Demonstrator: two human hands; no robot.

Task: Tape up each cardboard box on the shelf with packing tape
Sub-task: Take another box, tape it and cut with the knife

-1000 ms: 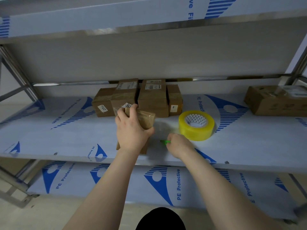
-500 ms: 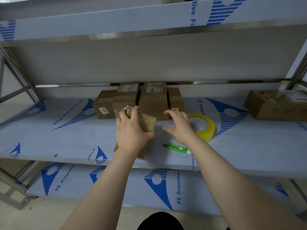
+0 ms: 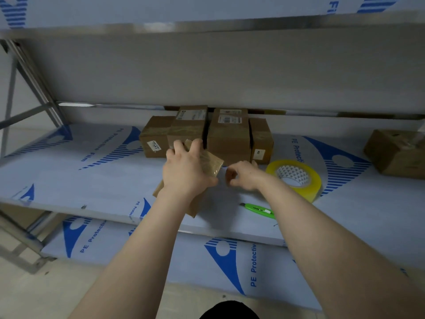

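My left hand (image 3: pixel 187 172) grips a small brown cardboard box (image 3: pixel 210 163) from above. The box stands tilted at the front of the middle shelf (image 3: pixel 69 180), and shiny tape shows on its top. My right hand (image 3: pixel 243 176) hovers just right of the box's right corner with thumb and fingers curled together. Whether they pinch a tape end does not show. The yellow packing tape roll (image 3: pixel 295 178) lies flat to the right of that hand. A green utility knife (image 3: pixel 258 210) lies on the shelf under my right forearm.
Several taped cardboard boxes (image 3: pixel 227 139) with white labels stand in a row behind the held box. Another box (image 3: pixel 397 153) sits at the far right of the shelf. An upper shelf hangs low overhead, a lower shelf (image 3: pixel 161 249) lies below, and metal posts stand at the left.
My right hand put down the green knife, rose toward the box with spread fingers, and now curls beside the box's right corner. My left hand kept its grip on the box.
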